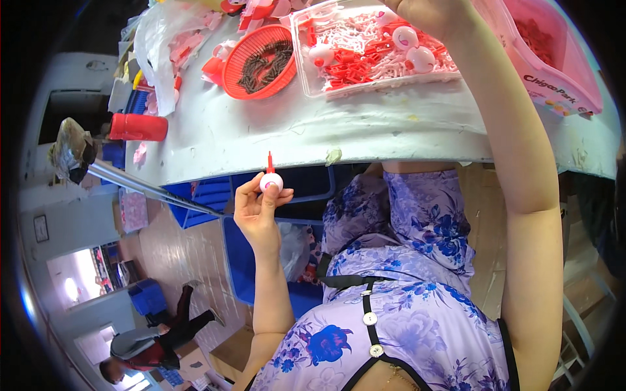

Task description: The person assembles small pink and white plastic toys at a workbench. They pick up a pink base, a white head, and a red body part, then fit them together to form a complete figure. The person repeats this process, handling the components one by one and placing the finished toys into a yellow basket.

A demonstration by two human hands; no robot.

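Note:
My left hand (255, 212) is raised just in front of the table's near edge. Its thumb and fingers pinch a small white ball with a red stick (271, 182), the stick pointing up and away from me. Reaching over the far side is my right hand (433, 14), cut off by the upper edge, so its fingers hardly show. Beneath it lies a clear plastic tray (391, 86) holding red and pale pink small plastic parts (355, 62) and several white balls (420, 58). Whether the right hand touches anything there is hidden.
A red basket (228, 75) of dark screw-like pieces (267, 65) stands left of the tray; a pink bin (557, 85) stands right. A red cylinder (138, 127) lies at the table's left edge. Below are blue crates (244, 260). Another person (140, 345) is at the lower left.

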